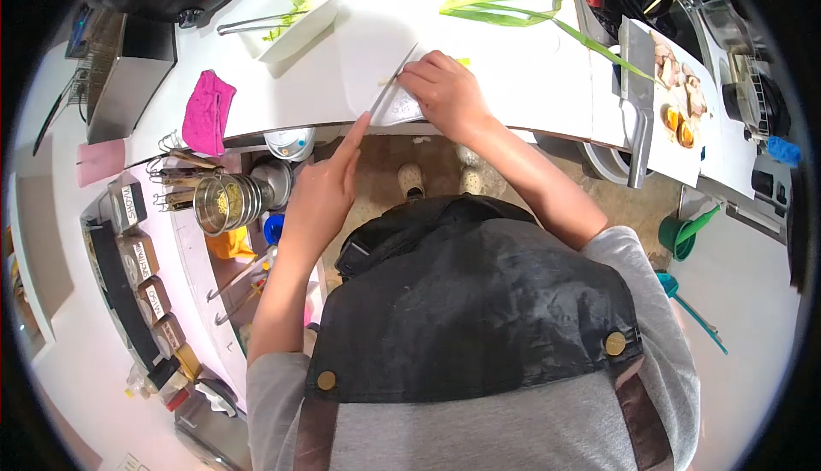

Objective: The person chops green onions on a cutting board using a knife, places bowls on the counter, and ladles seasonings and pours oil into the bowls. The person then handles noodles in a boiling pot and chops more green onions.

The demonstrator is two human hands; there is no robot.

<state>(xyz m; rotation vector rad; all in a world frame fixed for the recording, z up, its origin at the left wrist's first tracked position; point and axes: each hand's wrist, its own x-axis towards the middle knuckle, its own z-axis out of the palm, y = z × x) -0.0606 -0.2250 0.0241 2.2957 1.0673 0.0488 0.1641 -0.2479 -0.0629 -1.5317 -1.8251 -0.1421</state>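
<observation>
Gripping a knife (393, 82) with the left hand (321, 202), left of the frame's upper centre, closing narrowly around the hidden handle, stretching the index finger along the blade and aiming the tip toward the upper right. Curling the right hand (445, 95), just beside the blade, over a pale green stalk (464, 61) on the white worktop (539, 86) at upper centre, hiding most of it; not being able to tell the tightness of that hold. Seeing also chopped pale pieces (400, 110) just below the blade, long green leaves (496, 18) at upper right of centre, a cleaver (637, 61) and halved eggs (684, 132) farther right, a white dish (312, 22) at upper left, and a pink cloth (208, 112) to its lower left.
</observation>
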